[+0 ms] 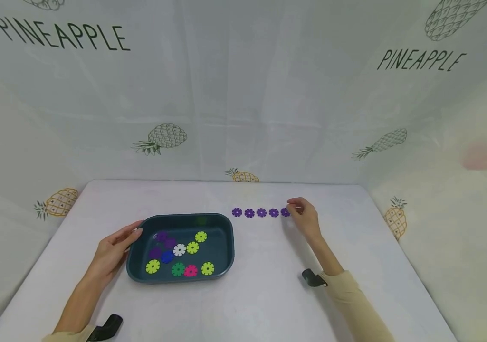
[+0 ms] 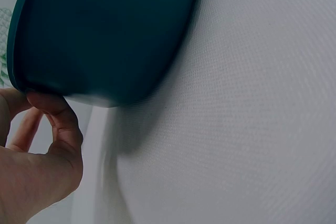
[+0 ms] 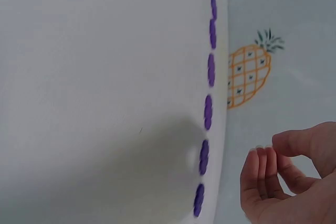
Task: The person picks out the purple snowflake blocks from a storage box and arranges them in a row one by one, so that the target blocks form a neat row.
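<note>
My left hand (image 1: 111,251) pinches the left rim of a dark teal tray (image 1: 134,266), its thumb over the edge. In the left wrist view, that hand (image 2: 47,145) holds the corner of the tray (image 2: 105,30). Notched flower-shaped plastic discs lie inside: several yellow (image 1: 192,247), several purple (image 1: 162,236), plus a white (image 1: 179,250), a blue (image 1: 167,257), a green (image 1: 178,270) and a pink one (image 1: 190,270). Over the right end of a row of purple discs (image 1: 261,213) hovers my right hand (image 1: 305,219), fingers loosely bent. Nothing shows between its fingertips in the right wrist view.
The white tabletop (image 1: 260,304) meets a hanging pineapple-print sheet (image 1: 243,95) at its back and sides. The purple row (image 3: 208,112) runs close to the table's far edge. Black wrist-camera mounts (image 1: 313,278) sit on both forearms.
</note>
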Demonstrator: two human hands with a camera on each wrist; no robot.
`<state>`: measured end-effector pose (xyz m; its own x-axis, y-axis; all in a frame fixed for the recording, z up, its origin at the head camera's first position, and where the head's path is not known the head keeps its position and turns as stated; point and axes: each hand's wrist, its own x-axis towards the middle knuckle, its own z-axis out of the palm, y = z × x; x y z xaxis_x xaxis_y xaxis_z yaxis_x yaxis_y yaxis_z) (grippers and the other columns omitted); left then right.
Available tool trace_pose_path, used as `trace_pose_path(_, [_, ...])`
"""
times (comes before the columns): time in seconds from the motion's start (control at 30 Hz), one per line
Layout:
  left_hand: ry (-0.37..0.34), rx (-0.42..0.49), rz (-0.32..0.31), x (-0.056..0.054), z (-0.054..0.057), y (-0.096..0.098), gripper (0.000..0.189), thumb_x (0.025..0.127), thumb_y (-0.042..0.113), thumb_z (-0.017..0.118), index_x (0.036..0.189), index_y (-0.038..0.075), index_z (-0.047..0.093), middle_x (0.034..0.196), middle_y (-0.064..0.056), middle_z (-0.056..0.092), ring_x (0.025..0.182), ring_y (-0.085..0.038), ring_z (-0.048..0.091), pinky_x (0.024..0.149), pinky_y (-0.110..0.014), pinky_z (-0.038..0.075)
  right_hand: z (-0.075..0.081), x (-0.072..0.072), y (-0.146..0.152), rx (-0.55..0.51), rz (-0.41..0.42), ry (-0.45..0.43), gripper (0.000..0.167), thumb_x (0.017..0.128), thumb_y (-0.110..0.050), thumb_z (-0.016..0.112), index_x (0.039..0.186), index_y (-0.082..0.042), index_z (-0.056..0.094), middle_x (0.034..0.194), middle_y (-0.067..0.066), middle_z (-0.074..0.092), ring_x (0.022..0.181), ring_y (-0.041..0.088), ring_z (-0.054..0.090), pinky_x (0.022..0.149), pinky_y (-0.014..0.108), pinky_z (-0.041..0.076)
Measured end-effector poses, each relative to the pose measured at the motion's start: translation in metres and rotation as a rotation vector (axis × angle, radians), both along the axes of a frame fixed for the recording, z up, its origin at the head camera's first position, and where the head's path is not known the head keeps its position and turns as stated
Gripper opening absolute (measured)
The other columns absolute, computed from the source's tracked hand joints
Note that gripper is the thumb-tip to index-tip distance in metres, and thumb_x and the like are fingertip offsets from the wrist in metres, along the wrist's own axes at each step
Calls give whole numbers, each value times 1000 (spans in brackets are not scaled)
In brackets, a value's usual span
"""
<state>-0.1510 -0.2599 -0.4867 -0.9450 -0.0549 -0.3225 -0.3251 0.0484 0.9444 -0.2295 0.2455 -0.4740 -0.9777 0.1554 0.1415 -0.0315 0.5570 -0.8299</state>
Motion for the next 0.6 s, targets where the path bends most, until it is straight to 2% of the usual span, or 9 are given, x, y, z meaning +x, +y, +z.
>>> trace_pose_path(0.13, [8, 16, -2, 0, 0, 0, 53, 98, 44, 70, 147, 26, 60, 115, 29, 64, 110, 3, 55, 86, -15, 49, 5, 0, -15, -33, 53, 35, 21, 101, -10, 64, 119, 1, 68, 109, 17, 69, 101, 29, 66, 83, 26, 51])
trace_pose_path(0.37, [14, 19, 0, -1, 1, 0, 52, 97, 44, 70, 146, 27, 61, 114, 29, 64, 108, 4, 56, 84, -15, 49, 15, 2, -47, -80, 100, 49, 18, 101, -9, 65, 117, -1, 69, 107, 15, 68, 105, 29, 65, 96, 41, 51])
trace_pose_path(0.6, [18, 18, -2, 0, 1, 0, 50, 98, 43, 70, 145, 27, 61, 112, 28, 64, 108, 4, 56, 85, -15, 49, 19, 5, -83, -103, 165, 89, 16, 100, -8, 66, 113, -1, 70, 102, 12, 68, 100, 26, 65, 93, 40, 53])
